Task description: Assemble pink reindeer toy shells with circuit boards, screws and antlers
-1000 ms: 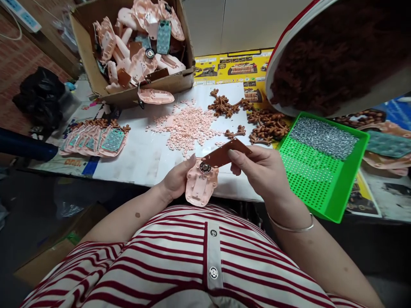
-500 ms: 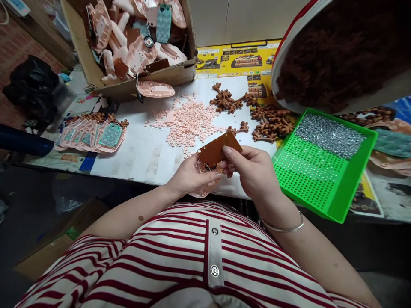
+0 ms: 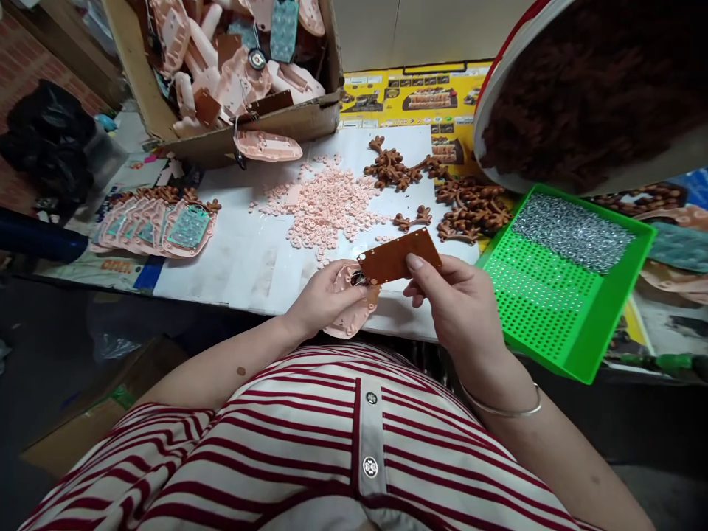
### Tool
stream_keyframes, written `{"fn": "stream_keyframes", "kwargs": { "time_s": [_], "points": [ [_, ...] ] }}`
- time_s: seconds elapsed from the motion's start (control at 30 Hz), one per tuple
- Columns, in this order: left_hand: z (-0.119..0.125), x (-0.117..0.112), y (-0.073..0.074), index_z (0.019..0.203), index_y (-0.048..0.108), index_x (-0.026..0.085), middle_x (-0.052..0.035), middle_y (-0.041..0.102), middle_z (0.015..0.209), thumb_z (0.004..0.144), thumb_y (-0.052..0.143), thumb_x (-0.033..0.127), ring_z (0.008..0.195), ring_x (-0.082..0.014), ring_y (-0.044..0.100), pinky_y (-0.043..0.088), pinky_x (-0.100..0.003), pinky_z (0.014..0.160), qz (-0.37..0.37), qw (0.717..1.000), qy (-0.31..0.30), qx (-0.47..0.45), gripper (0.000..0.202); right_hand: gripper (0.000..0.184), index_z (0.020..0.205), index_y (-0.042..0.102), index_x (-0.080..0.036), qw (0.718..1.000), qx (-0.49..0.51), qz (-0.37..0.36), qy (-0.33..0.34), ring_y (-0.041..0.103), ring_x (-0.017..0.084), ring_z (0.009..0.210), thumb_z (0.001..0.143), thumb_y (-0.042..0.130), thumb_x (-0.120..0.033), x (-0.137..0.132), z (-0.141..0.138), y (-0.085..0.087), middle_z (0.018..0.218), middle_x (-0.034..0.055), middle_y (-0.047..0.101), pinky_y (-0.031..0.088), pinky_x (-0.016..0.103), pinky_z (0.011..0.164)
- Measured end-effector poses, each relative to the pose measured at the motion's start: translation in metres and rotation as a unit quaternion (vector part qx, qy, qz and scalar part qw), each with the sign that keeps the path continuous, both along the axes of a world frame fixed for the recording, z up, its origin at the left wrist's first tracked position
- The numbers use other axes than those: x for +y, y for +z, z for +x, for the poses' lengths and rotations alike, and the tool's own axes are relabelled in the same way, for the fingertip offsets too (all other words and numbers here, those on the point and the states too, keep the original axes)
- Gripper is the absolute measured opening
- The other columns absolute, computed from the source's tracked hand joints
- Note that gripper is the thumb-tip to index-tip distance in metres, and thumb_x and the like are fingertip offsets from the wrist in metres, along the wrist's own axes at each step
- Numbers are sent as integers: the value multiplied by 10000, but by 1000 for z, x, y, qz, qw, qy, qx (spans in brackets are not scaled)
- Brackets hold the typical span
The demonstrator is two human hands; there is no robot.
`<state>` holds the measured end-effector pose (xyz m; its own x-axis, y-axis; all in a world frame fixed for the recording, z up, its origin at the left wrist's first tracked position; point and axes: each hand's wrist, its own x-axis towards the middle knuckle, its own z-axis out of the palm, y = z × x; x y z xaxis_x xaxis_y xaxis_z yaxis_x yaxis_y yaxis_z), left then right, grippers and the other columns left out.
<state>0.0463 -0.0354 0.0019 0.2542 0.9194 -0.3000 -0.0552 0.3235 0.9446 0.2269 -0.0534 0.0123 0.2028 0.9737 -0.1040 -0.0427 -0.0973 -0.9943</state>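
My left hand (image 3: 326,299) is closed on a pink plastic shell (image 3: 352,318) at the table's front edge; a dark round part with thin wires shows inside it. Between thumb and fingers, my right hand (image 3: 450,295) grips a brown circuit board (image 3: 399,256), tilted, with its left end over the shell. Just beyond the hands lies a heap of small pink buttons (image 3: 332,210). Brown branch-shaped plastic pieces (image 3: 470,206) lie in piles to the right of that heap.
A cardboard box (image 3: 310,122) of pink shells and boards stands at the back left. Assembled shells with green boards (image 3: 188,227) lie in a row at left. A green tray (image 3: 575,324) of small metal screws sits at right, below a tilted white bucket (image 3: 512,66) of brown pieces.
My right hand has moved right with the circuit board, drawing it partly off the shell. More of the shell and its dark round part now shows. My left hand keeps its hold.
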Motion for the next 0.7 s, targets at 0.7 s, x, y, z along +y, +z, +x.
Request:
{"fn": "stream_keyframes", "kwargs": {
  "time_s": [0.7],
  "points": [
    [-10, 3, -4, 989, 748, 173, -40, 740, 918, 725, 843, 295, 834, -176, 664, 500, -282, 774, -65, 995, -64, -46, 306, 118, 901, 745, -280, 823, -477, 306, 32, 638, 248, 875, 907, 713, -393, -6, 27, 19, 901, 85, 652, 522, 413, 729]
  ]
}}
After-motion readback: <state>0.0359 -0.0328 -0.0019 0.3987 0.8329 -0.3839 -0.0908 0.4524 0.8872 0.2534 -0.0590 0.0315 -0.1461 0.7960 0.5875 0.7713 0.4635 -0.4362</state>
